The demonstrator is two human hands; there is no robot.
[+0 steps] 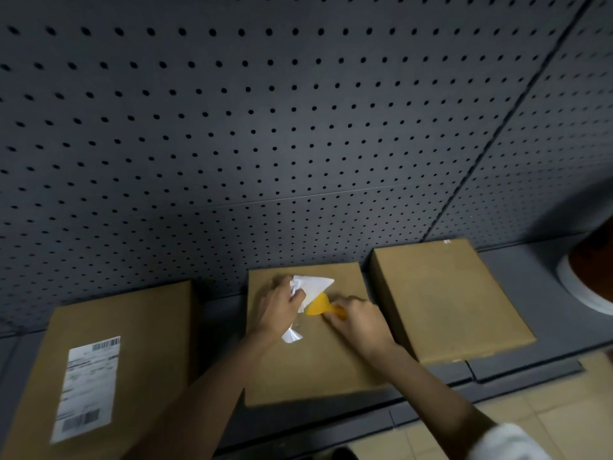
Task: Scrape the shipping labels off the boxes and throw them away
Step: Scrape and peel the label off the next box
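Observation:
Three brown cardboard boxes lie in a row on a dark grey bench. On the middle box (308, 366) my left hand (277, 310) grips a crumpled white shipping label (310, 285) that is peeled up from the cardboard; a small corner of it (292, 336) shows below my wrist. My right hand (356, 322) holds a yellow plastic scraper (320, 307), its blade pressed to the box under the label. The left box (109, 360) carries a flat white label with barcodes (88, 388). The right box (444, 300) has a bare top.
A dark grey pegboard wall (265, 127) rises right behind the boxes. At the right edge stands a round white-rimmed container with a dark red-brown inside (587, 280). Tan floor tiles (530, 403) show below the bench's front edge.

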